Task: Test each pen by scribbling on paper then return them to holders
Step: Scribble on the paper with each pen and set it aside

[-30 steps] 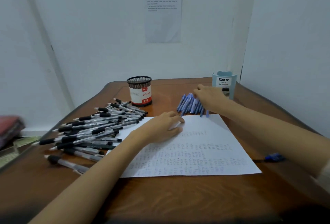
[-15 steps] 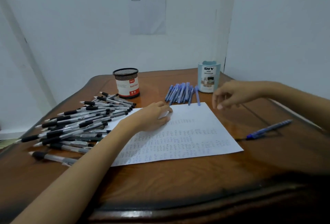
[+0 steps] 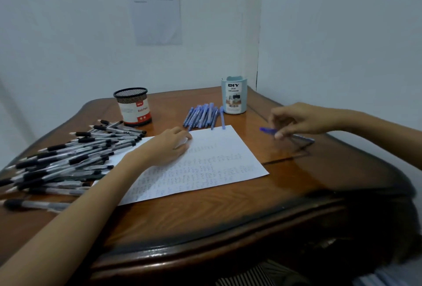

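A white sheet of paper (image 3: 205,164) covered in faint scribbles lies in the middle of the wooden table. My left hand (image 3: 170,146) rests on its upper left part, fingers loosely curled, holding it down. To the right of the sheet my right hand (image 3: 296,121) pinches a blue pen (image 3: 267,129) just above the table, its tip pointing left. A row of blue pens (image 3: 204,115) lies beyond the paper, beside the light blue holder (image 3: 234,95). A pile of black pens (image 3: 75,158) spreads at the left, near the black mesh holder (image 3: 133,106).
The table (image 3: 228,212) has a curved front edge close to me and stands in a corner between white walls. A printed sheet (image 3: 155,5) is stuck on the back wall. One black pen (image 3: 34,204) lies apart at the near left.
My right hand moved from the blue pens' row to the right and picked up the single blue pen that lay on the table there. My left hand stayed on the paper.
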`<state>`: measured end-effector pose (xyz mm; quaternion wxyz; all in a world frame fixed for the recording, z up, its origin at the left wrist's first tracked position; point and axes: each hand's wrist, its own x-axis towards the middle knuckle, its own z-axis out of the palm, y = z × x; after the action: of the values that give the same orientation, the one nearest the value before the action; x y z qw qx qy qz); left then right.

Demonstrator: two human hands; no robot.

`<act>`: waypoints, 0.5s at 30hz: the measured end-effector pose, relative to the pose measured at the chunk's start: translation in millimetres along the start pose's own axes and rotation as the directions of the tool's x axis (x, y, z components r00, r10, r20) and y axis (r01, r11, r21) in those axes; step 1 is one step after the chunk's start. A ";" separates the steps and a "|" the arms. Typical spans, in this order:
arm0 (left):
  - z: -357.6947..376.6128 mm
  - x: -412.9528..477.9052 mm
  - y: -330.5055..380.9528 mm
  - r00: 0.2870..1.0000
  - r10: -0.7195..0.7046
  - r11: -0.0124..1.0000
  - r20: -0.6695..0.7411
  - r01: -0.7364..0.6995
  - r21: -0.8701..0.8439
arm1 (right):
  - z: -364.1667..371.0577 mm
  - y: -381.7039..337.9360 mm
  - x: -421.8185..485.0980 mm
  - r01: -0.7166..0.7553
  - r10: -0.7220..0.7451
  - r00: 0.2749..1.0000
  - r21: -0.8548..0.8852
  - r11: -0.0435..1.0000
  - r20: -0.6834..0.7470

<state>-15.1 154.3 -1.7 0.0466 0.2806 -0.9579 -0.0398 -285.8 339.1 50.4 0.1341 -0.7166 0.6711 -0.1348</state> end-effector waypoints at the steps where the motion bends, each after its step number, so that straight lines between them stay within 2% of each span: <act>1: 0.1 0.0 -0.2 1.000 0.002 1.000 -0.002 -0.002 0.000 | -0.6 -3.1 3.3 0.041 -0.040 0.993 0.001 0.999 -0.108; 3: 0.0 -0.1 -0.5 1.000 0.007 1.000 -0.003 -0.007 -0.001 | -2.5 -11.4 12.4 0.136 -0.154 0.951 -0.086 0.987 -0.269; 6: 0.3 0.3 -0.6 1.000 0.005 1.000 0.004 -0.005 -0.008 | -4.4 -26.0 26.1 0.224 -0.279 0.864 -0.176 0.959 -0.419; 10: 0.7 0.9 -2.3 1.000 0.006 1.000 0.004 -0.006 -0.011 | -2.1 -47.6 34.1 0.288 -0.272 0.784 -0.060 0.956 -0.559; 15: -1.6 0.0 -3.3 0.999 0.004 1.000 0.035 -0.004 -0.015 | 1.1 -67.3 43.1 0.351 -0.180 0.780 0.181 0.919 -0.599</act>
<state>-13.3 151.5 -0.5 0.0322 0.2775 -0.9588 -0.0518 -220.3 300.4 75.0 0.0071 -0.7044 0.5446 -0.4552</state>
